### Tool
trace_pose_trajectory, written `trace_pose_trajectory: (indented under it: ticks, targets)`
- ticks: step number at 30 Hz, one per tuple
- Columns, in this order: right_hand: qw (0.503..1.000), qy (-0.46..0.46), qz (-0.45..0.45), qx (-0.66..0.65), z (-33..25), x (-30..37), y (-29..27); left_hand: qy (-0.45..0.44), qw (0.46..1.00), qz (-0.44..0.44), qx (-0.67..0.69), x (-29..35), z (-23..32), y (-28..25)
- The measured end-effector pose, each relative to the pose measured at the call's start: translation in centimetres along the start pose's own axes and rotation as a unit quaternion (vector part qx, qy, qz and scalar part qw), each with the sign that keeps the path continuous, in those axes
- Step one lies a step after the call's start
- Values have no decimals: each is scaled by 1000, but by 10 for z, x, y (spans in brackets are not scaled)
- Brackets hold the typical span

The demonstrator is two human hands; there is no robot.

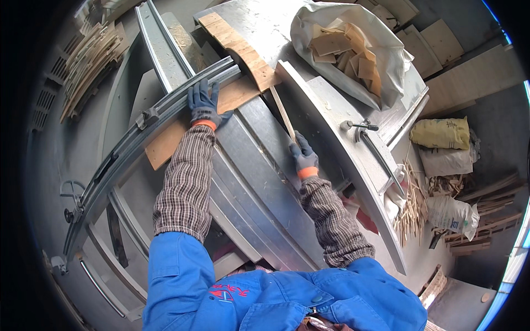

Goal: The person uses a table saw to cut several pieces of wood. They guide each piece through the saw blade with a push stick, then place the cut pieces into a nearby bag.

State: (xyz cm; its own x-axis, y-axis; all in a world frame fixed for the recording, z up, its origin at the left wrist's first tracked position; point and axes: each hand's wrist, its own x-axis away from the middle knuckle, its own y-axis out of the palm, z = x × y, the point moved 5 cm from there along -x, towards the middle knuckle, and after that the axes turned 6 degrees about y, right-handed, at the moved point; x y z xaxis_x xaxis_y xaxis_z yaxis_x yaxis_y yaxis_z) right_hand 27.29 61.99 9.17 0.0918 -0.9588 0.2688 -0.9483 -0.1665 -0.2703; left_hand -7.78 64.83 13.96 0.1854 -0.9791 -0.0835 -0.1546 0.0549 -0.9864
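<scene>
My left hand (pixel 205 105), in a grey glove with an orange cuff, lies across a light wooden board (pixel 238 95), its fingers stretched over the metal fence (pixel 165 102). The board rests on the saw's sliding metal table (pixel 259 138) along that fence. Its far end reaches a plywood cover (pixel 238 45), which hides any blade beneath. On the right, my gloved right hand (pixel 305 154) has its fingers closed around the near end of a thin wooden stick (pixel 282 112). The stick's far tip points to the cover's near end.
A long pale rip fence (pixel 337 149) runs right of the stick. Behind it stands a white sack (pixel 309 27) of wood offcuts. A clamp-like handle (pixel 361 127) sits on the right-hand rail. Stacked strips (pixel 91 66) lie far left; yellow sack (pixel 440 133) and scrap bundles lie right.
</scene>
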Motion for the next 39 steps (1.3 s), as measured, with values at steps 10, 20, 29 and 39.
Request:
trace_pose_trajectory:
  ticks: [10, 20, 29, 39]
  targets:
    - [998, -31, 34, 38, -8, 41, -17, -14, 1000, 8, 0, 10, -1, -1]
    - [993, -53, 54, 88, 2, 61, -32, -4, 999, -39, 13, 9, 2, -6]
    - [993, -73, 60, 74, 36, 104, -83, 96, 993, 2, 66, 103, 30, -6]
    - [994, -72, 50, 68, 46, 145, -123, 171, 976, 130, 31, 166, 33, 12]
